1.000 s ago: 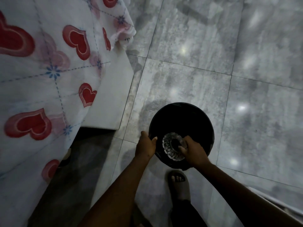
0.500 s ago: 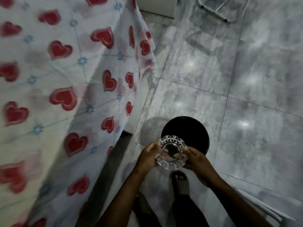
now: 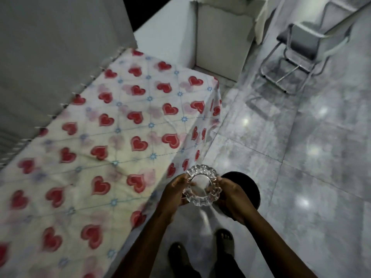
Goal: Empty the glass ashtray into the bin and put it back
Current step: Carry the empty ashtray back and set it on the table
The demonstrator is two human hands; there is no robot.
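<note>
Your ashtray (image 3: 202,186): clear cut glass, scalloped rim, glossy facets catching light. Bin (image 3: 250,189) just behind ashtray: dark, matt; material you cannot tell. Floor (image 3: 301,157) right of ashtray: grey stone-look tiles, polished, bright light spots reflected. Tablecloth (image 3: 112,137) left of ashtray: thin cloth, matt, printed red hearts, slightly creased. Chair (image 3: 297,57) far beyond ashtray: shiny metal tube frame, dark matt seat.
</note>
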